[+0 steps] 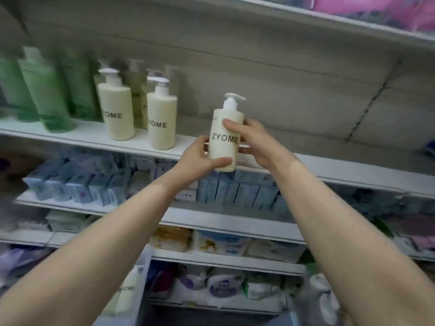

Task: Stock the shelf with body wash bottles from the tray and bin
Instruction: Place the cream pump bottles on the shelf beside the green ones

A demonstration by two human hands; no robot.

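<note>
Left hand (200,158) fingers curled round the base of a cream ZYOME bottle (224,140); right hand (254,142) wraps its upper body, thumb across the front. Bottle upright, in front of the shelf (329,171) edge, not yet set down. Two matching front bottles (162,116) already stand to its left, more behind. Another ZYOME bottle (128,290) waits low down. Judged: partway; open shelf space right.

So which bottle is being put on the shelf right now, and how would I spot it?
Find the white shelf lined with green bottles and cream pump bottles. Right of that row, above the shelf's front edge, is another cream bottle marked ZYOME. It alone is off the shelf, gripped by the left hand and right hand.
</note>
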